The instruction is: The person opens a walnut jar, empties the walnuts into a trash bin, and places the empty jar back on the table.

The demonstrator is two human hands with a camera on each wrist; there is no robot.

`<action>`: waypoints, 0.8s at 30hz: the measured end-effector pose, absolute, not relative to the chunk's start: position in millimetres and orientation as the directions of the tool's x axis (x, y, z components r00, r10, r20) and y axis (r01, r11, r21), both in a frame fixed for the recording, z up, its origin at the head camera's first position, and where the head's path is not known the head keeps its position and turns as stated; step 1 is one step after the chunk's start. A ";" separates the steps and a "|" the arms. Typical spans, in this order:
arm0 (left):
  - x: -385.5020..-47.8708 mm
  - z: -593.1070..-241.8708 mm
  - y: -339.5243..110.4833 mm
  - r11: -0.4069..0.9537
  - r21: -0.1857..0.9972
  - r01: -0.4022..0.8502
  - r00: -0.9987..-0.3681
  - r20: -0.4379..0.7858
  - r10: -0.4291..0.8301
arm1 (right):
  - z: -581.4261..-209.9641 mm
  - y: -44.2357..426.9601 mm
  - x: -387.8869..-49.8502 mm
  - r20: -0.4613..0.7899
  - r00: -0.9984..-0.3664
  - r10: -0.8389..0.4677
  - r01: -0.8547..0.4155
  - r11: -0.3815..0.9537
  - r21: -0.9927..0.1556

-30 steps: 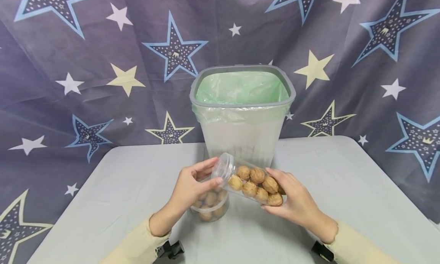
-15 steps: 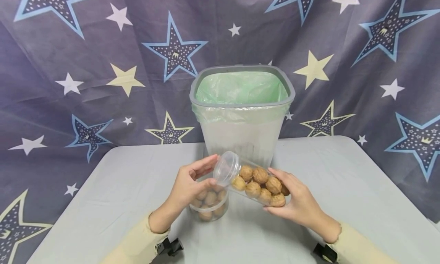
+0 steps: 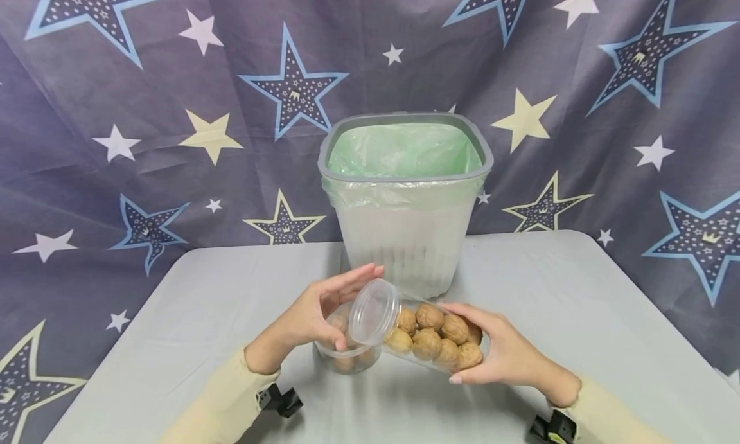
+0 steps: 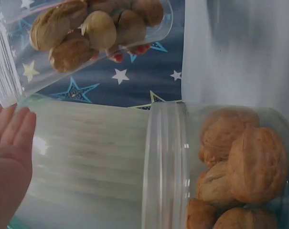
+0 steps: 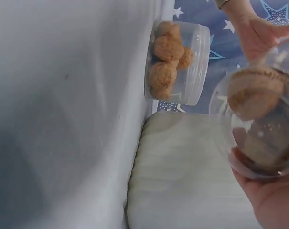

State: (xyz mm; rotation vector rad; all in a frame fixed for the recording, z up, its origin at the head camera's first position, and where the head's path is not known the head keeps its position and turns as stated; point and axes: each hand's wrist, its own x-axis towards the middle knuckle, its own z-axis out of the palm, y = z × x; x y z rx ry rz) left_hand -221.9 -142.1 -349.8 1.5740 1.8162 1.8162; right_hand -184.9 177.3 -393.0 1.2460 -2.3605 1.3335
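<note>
A clear plastic jar (image 3: 374,312) of walnuts (image 3: 426,344) is held tilted above the table, its round end facing left. My right hand (image 3: 505,349) grips it near its base, thumb below and fingers behind. Beside the round end is my left hand (image 3: 312,312), thumb and fingers spread, holding nothing. Whether a fingertip touches that jar cannot be made out. Its straight fingers (image 4: 13,126) show in the left wrist view. A second clear jar (image 4: 165,167) with walnuts stands upright on the table, partly hidden behind the left hand in the head view.
A pale waste bin (image 3: 405,229) with a grey rim and green liner stands at the back of the grey table (image 3: 566,302). A star-patterned curtain (image 3: 173,78) hangs behind it. Small black devices (image 3: 280,400) sit on both wrists.
The held jar first shifts slightly right, then drops lower, its round end turning more toward the head camera. My left hand's thumb and fingers have spread away from that end.
</note>
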 end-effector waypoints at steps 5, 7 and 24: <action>-220.0 -346.4 -142.1 -0.309 0.766 0.563 -0.352 0.561 0.750 | -393.6 179.5 -185.4 0.442 -0.625 -0.643 -0.688 0.186 -0.702; -219.7 -345.0 -141.6 -0.323 0.763 0.560 -0.320 0.559 0.765 | -393.8 180.8 -186.0 0.430 -0.618 -0.658 -0.670 0.155 -0.726; -219.8 -344.1 -138.4 -0.320 0.765 0.558 -0.342 0.564 0.751 | -388.4 183.6 -188.7 0.386 -0.613 -0.689 -0.611 0.105 -0.784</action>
